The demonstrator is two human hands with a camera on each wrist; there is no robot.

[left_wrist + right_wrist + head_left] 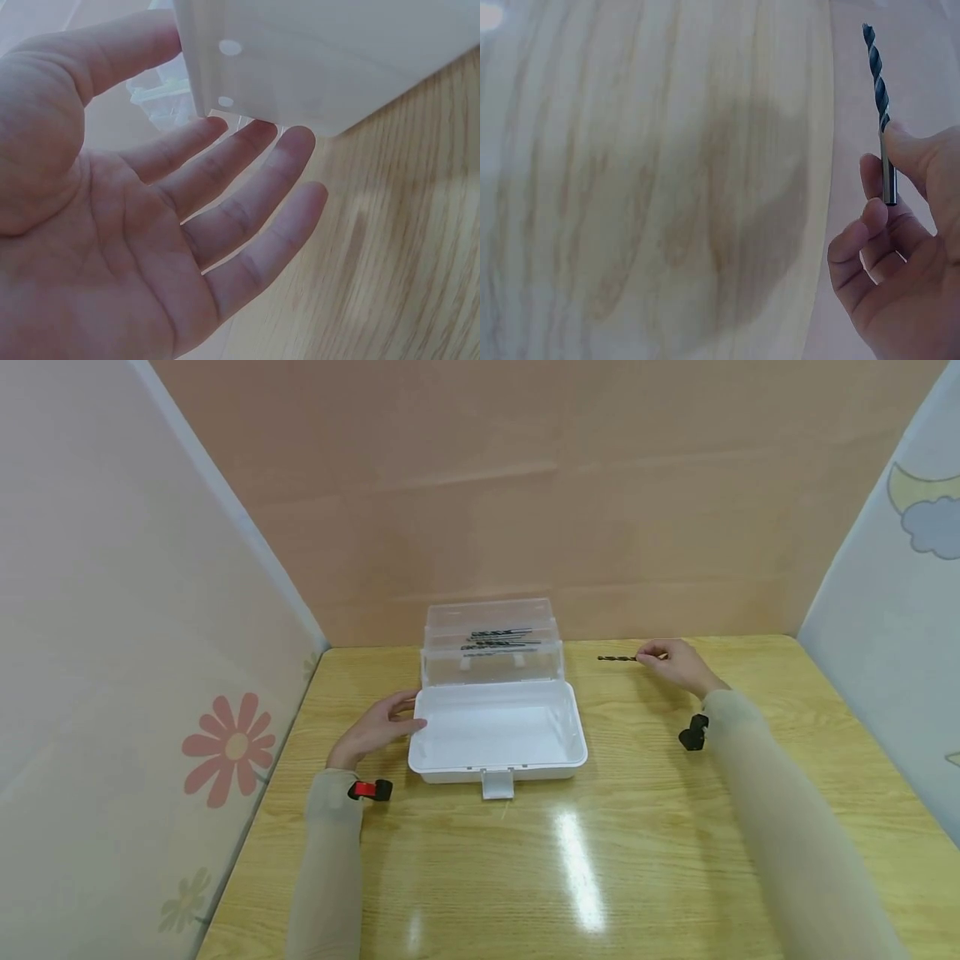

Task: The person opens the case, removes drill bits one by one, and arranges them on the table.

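White box with clear lid; dark spiral bit; yellow wood-grain bench; pink flower on the wall left of the box.

The wooden table reaches back to a plain peach panel. A flower-printed screen lines its left edge; a moon-and-cloud screen lines its right.

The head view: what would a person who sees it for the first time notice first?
The open white plastic box in the middle of the wooden table stands out first, with several drill bits lying in its raised clear trays. The left hand rests with straight fingers against the box's left side. The right hand pinches one drill bit to the right of the box.
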